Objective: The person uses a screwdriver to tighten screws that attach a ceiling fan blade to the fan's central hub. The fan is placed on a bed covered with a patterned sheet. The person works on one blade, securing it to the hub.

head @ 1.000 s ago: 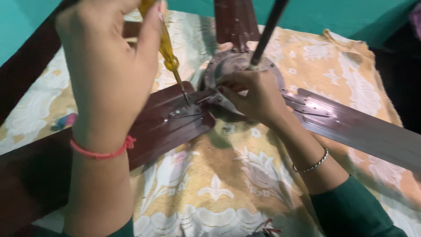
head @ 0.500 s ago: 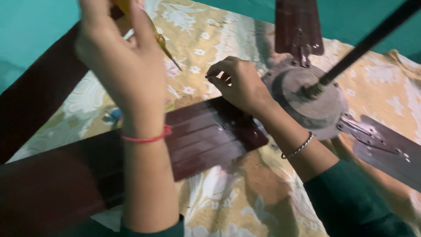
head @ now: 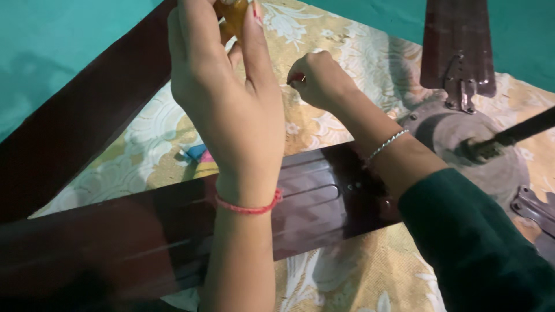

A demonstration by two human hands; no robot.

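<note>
My left hand (head: 222, 98) is raised near the camera and grips the yellow handle of a screwdriver (head: 234, 14); its shaft is hidden behind the hand. My right hand (head: 321, 81) hovers over the patterned cloth with its fingers pinched together, and I cannot see anything between them. Below both forearms a loose dark brown fan blade (head: 312, 196) lies flat. The grey fan motor hub (head: 457, 144) sits to the right of my right arm, apart from this blade.
A yellow and white floral cloth (head: 347, 34) covers a teal floor (head: 58, 46). Another blade (head: 457, 40) is fixed to the hub at top right, and a third (head: 75, 127) lies diagonally at left. A dark rod (head: 520, 133) rises from the hub. A small blue and pink object (head: 199, 157) lies on the cloth.
My right hand has left the hub and moved up and left over the cloth. The view has shifted, so the hub now sits far right. My left hand keeps the screwdriver raised.
</note>
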